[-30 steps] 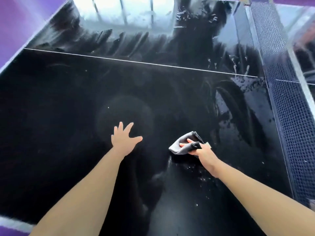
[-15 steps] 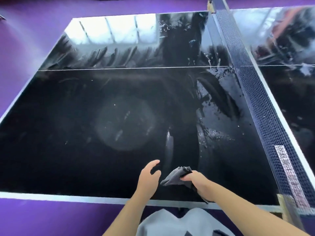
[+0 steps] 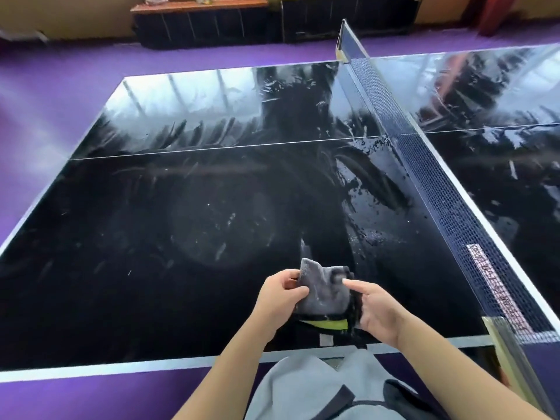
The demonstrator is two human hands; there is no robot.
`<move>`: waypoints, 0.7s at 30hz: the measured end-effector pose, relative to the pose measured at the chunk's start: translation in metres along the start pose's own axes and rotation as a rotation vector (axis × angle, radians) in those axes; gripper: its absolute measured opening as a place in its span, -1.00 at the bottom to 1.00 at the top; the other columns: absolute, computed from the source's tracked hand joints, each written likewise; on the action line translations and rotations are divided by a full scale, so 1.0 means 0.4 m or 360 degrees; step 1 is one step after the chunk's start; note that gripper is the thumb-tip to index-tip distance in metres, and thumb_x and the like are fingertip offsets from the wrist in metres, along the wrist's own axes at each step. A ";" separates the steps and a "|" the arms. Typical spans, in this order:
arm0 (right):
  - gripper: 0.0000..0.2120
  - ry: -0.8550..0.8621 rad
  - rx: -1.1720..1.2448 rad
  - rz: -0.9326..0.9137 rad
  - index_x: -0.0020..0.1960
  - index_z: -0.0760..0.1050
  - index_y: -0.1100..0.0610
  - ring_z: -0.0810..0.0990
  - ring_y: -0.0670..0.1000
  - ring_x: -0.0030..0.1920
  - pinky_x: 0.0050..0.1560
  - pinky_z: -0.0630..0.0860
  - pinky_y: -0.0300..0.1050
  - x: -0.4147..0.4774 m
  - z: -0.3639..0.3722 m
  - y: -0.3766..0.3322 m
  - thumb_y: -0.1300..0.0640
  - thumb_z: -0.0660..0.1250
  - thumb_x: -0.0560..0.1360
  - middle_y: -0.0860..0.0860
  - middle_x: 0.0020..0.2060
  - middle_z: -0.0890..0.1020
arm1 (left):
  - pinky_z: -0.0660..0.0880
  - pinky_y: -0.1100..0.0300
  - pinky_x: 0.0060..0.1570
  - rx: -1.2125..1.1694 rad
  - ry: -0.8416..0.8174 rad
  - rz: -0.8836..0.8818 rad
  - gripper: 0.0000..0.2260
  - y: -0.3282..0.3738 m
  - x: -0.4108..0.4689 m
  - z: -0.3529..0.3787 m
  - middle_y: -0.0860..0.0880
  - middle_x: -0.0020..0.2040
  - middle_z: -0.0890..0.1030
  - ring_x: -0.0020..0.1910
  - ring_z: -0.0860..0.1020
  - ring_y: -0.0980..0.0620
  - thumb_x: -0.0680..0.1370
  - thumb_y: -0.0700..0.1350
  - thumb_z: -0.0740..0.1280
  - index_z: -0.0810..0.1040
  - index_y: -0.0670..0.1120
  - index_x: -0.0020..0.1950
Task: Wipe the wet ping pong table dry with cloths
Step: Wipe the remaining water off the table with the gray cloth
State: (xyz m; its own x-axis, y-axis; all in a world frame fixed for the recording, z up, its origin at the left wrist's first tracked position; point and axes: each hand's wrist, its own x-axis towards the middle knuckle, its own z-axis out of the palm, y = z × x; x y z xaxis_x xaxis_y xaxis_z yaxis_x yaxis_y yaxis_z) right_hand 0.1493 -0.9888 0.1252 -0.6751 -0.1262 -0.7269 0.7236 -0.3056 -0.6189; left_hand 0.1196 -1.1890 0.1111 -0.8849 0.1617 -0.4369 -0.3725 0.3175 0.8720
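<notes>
A black ping pong table (image 3: 151,237) fills the view, streaked with water near the net and across its far half. I hold a grey cloth (image 3: 322,294) with a yellow-green edge in both hands, lifted just above the table's near edge. My left hand (image 3: 280,294) pinches the cloth's left side. My right hand (image 3: 374,310) grips its right side with the thumb on top. The cloth hangs crumpled between them.
The dark net (image 3: 436,189) crosses the table on the right, its near post (image 3: 500,334) beside my right arm. Purple floor (image 3: 45,95) surrounds the table. Low dark cabinets (image 3: 206,22) stand along the far wall. My grey clothing (image 3: 318,389) shows below.
My right hand pulled the cloth off the table surface back to the near edge. My left hand left the table and took hold of the cloth. My view pulled back.
</notes>
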 end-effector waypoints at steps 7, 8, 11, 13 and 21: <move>-0.53 -0.0127 0.0177 -0.0121 0.37 0.48 0.28 0.61 0.16 0.07 0.06 0.54 0.03 0.025 0.065 0.011 0.00 0.29 0.58 0.21 0.08 0.63 | 0.54 0.25 -0.03 0.0514 -0.0469 0.0307 -0.70 0.063 -0.025 0.069 -0.03 0.09 0.53 0.00 0.57 0.07 0.49 -0.13 0.37 0.56 -0.02 0.23; -0.58 -0.0043 0.0188 -0.0098 0.34 0.50 0.30 0.65 0.15 0.00 0.00 0.57 0.01 0.040 0.057 0.013 0.04 0.26 0.60 0.21 0.04 0.65 | 0.53 0.27 0.00 0.0440 -0.0558 0.0252 -0.69 0.057 -0.021 0.074 -0.02 0.11 0.54 0.00 0.57 0.06 0.50 -0.14 0.35 0.56 -0.01 0.24; -0.73 0.0259 0.0116 0.0076 0.21 0.54 0.31 0.68 0.17 -0.19 -0.18 0.62 0.03 0.088 0.014 0.022 0.17 0.21 0.64 0.22 -0.10 0.70 | 0.59 0.11 0.18 0.0009 -0.0492 -0.0058 -0.69 0.014 -0.013 0.060 -0.03 0.13 0.66 0.05 0.64 0.06 0.54 -0.23 0.30 0.64 0.01 0.22; -0.83 0.0353 -0.0024 0.0196 0.13 0.54 0.28 0.65 0.19 -0.19 -0.24 0.57 0.01 0.123 -0.006 0.010 0.24 0.23 0.62 0.22 -0.12 0.67 | 0.58 0.11 0.22 0.0027 -0.0273 -0.0164 -0.67 -0.022 -0.001 0.036 0.01 0.22 0.64 0.15 0.61 0.11 0.57 -0.21 0.31 0.60 0.02 0.30; -0.91 0.0347 -0.1231 -0.0204 -0.22 0.54 0.21 0.61 0.15 -0.22 -0.22 0.50 -0.03 0.410 -0.026 -0.265 0.29 0.40 0.28 0.19 -0.25 0.59 | 0.36 0.20 0.19 0.0274 0.0406 -0.0618 -0.58 -0.160 -0.049 -0.007 0.06 0.46 0.41 0.27 0.39 0.12 0.64 -0.11 0.28 0.38 0.10 0.50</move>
State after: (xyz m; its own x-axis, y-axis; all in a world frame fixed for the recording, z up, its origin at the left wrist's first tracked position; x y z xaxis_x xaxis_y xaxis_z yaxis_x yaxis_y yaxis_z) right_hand -0.0367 -0.9670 0.0686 -0.7739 0.0764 -0.6287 0.5911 0.4435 -0.6737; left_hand 0.1600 -1.2152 0.0646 -0.7382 -0.2263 -0.6355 -0.6557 0.4622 0.5970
